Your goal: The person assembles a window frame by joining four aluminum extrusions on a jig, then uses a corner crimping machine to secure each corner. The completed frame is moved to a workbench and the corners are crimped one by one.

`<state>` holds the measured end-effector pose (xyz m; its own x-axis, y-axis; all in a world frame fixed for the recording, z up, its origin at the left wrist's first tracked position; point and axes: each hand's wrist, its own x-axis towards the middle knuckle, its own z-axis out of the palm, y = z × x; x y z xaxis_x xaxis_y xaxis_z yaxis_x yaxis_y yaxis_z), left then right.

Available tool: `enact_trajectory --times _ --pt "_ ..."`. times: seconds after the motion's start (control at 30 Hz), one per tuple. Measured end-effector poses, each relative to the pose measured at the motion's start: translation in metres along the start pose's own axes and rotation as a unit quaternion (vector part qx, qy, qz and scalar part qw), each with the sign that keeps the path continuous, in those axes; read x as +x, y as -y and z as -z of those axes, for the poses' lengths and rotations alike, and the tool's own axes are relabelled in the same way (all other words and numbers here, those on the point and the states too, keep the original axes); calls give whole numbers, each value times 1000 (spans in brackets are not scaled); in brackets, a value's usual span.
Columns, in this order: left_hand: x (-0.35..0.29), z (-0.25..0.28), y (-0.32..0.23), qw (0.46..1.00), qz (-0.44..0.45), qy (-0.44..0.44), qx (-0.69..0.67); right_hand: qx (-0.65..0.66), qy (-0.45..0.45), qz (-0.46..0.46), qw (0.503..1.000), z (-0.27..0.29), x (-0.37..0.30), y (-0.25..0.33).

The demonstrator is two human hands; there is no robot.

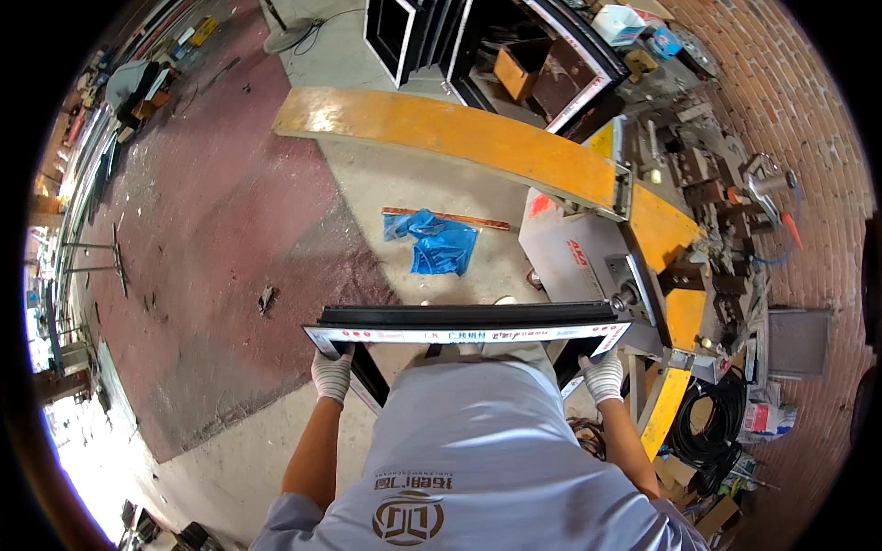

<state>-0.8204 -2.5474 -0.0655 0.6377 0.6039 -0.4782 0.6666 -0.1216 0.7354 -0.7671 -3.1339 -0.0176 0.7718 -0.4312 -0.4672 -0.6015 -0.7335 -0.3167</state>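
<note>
A black window frame with a strip of printed white film along its edge is held level in front of my body. My left hand, in a white knit glove, is closed round the frame near its left corner. Gloved the same way, my right hand grips it near the right corner. The frame's side bars run down beside my waist, and my body hides its lower part. Close by the frame's right end is a grey machine with a round metal part at its front.
A long yellow beam crosses ahead, joined to yellow supports at right. Blue plastic film and a thin wooden strip lie on the floor. More black frames stand at the back. Coiled black hose lies at right, by a brick wall.
</note>
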Motion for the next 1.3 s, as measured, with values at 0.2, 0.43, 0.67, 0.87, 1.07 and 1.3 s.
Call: enact_trajectory --times 0.2,0.43,0.67,0.87,1.07,1.3 --pt "31 1 117 989 107 50 -85 112 14 15 994 -154 76 -76" --pt "43 -49 201 960 99 62 256 -71 240 -140 958 -266 130 -100" --pt "78 -120 331 984 165 4 -65 -168 227 83 955 -365 182 -278" --pt "120 -153 331 784 286 -48 -550 -297 322 39 898 -341 187 -254" --pt "129 -173 310 963 169 -7 -211 -406 494 110 761 -305 150 -181" --pt "120 -165 264 985 62 -70 143 -221 371 429 793 -242 77 146"
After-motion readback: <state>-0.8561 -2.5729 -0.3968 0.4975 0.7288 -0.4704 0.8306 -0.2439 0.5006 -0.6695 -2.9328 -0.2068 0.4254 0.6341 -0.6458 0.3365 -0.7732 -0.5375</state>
